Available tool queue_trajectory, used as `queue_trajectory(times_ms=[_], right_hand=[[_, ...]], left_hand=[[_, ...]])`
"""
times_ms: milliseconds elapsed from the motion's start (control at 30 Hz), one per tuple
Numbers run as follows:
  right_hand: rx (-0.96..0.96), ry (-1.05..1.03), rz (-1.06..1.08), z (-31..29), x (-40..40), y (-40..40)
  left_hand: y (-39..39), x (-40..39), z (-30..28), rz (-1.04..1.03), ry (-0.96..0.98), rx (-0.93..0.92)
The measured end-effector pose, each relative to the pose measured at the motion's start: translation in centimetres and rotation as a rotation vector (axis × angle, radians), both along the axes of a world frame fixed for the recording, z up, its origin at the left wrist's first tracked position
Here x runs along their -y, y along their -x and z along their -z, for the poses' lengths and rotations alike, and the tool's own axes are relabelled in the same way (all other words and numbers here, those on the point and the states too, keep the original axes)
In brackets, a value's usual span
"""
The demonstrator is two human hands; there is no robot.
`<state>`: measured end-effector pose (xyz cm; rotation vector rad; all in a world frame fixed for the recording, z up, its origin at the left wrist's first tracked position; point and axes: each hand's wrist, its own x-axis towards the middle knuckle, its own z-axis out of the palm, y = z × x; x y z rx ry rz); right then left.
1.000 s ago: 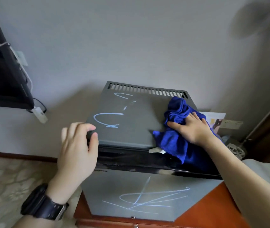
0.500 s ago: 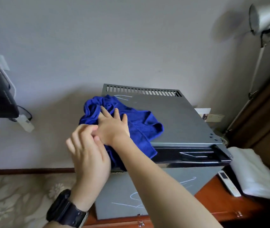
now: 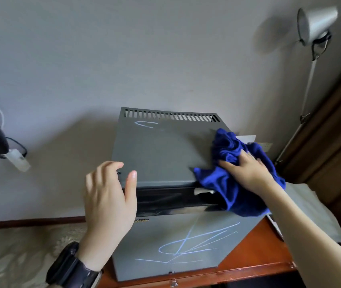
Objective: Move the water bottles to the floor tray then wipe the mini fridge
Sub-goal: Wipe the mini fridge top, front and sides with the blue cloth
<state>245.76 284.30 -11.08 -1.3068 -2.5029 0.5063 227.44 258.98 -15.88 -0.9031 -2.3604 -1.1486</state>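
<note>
**A:** Where are your hands, and what do they have?

**B:** My right hand (image 3: 248, 170) lies flat, fingers spread, pressing a bunched blue cloth (image 3: 236, 177) onto the right front part of the mini fridge (image 3: 161, 154) top. The cloth spills over the front edge, down across the dark strip above the door. My left hand (image 3: 108, 198) is at the fridge's front left corner, fingers loosely curved, thumb along the top edge. It holds nothing

**A:** And the fridge itself?

**B:** It is a grey box on a reddish wooden cabinet (image 3: 256, 256), its vented back edge close to the pale wall. A light chalk-like scribble (image 3: 188, 244) crosses the door, and a smaller mark (image 3: 144, 124) sits near the vents. A black watch (image 3: 72, 265) is on my left wrist, and a silver lamp (image 3: 315, 23) stands at upper right
</note>
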Motion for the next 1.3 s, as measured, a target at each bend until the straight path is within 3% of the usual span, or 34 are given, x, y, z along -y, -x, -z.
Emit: queue_trajectory(times_ms=[233,467,633,800,1000,1200,1300], right_hand=[[0.152,-0.013,0.04,0.3,1.5,4.7],[0.218,-0.057,-0.377,0.6,13.8,18.3],[0.159,0.005,-0.509,0.7,15.4,19.3],[0.008,0.007,-0.319,0.9,10.2,12.7],[0.068,-0.025,0.069,-0.1,0.9,3.6],[-0.056,0.144,0.178,1.5,-10.2,5.3],[0.073,0.103,0.276,0.6,-10.8,9.4]], left_hand=[[-0.1,0.0,0.0,-0.026,-0.042,-0.028],[-0.2,0.2,0.0,-0.083,-0.089,-0.02],[0.0,0.5,-0.1,-0.038,-0.139,0.028],[0.1,0.4,-0.3,-0.015,-0.034,-0.032],[-0.1,0.3,-0.1,-0.025,0.022,-0.01],[0.4,0.2,0.2,0.001,0.018,-0.036],[0.6,-0.1,0.4,-0.008,-0.019,-0.046]])
